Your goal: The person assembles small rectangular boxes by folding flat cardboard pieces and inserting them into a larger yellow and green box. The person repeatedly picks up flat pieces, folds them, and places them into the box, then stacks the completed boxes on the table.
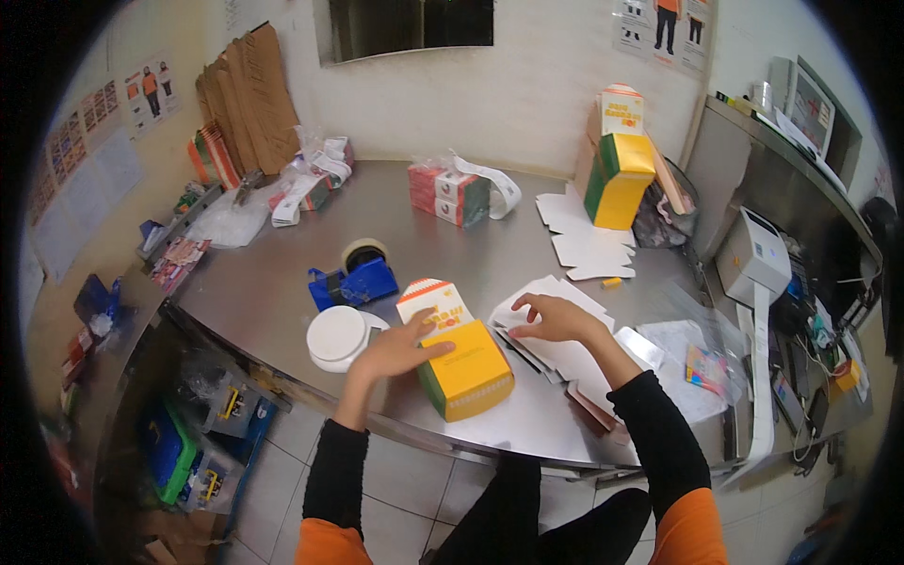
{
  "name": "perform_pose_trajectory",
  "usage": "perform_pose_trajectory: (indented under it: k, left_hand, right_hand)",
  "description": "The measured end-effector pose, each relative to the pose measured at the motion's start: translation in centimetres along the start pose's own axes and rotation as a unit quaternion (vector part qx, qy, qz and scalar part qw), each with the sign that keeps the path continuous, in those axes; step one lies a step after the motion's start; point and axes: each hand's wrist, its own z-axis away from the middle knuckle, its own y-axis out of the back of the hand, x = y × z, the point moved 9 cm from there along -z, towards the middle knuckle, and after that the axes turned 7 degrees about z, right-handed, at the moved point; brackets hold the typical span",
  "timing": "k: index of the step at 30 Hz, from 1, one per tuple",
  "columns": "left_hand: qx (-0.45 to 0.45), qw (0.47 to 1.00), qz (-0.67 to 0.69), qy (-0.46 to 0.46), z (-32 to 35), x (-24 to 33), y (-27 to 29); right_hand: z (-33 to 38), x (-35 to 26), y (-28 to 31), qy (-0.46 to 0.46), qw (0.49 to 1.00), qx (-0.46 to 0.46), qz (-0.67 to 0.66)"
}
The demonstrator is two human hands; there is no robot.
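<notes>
My left hand (398,350) lies with fingers spread against the left side of a yellow, green and white folded carton (471,372) near the table's front edge. Its thumb and index finger are apart over the carton. To the right, my right hand (557,318) is curved over a pile of flat white cartons (556,353), thumb and fingertips apart and nothing seen between them. Whether its fingertips touch the pile I cannot tell. A round white kitchen scale (337,335) sits just left of my left hand, with a blue tape dispenser (354,282) behind it.
At the back right, another yellow carton (622,179) stands on flat white blanks (576,218). Wrapped red-and-green packs (450,195) stand at the back. Cardboard sheets (247,104) lean on the wall. A white label printer (753,252) trails paper at the right.
</notes>
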Motion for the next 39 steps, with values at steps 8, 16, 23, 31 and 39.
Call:
perform_pose_trajectory:
  k: [8, 16, 23, 31, 39]
  left_hand:
    - [0.071, 0.995, 0.060, -0.045, 1.2, 0.9, 0.4]
    - [0.190, 0.964, 0.094, -0.160, 2.1, 1.7, 0.4]
    - [0.189, 0.974, -0.007, -0.127, 3.1, 4.3, 0.7]
    - [0.327, 0.891, -0.223, -0.222, 8.8, 13.8, 0.0]
    - [0.295, 0.831, 0.013, -0.472, 13.4, 26.5, -4.5]
  right_hand:
    - [2.8, 2.5, -1.4, -0.009, 0.995, 0.069, -0.070]
    - [4.9, 5.0, -2.1, -0.093, 0.966, 0.125, -0.207]
    - [4.2, 6.4, -3.7, -0.068, 0.909, 0.068, -0.405]
    - [14.0, 3.5, 5.1, -0.101, 0.841, 0.505, -0.164]
    - [31.5, -7.2, 11.2, 0.003, 0.779, 0.624, 0.054]
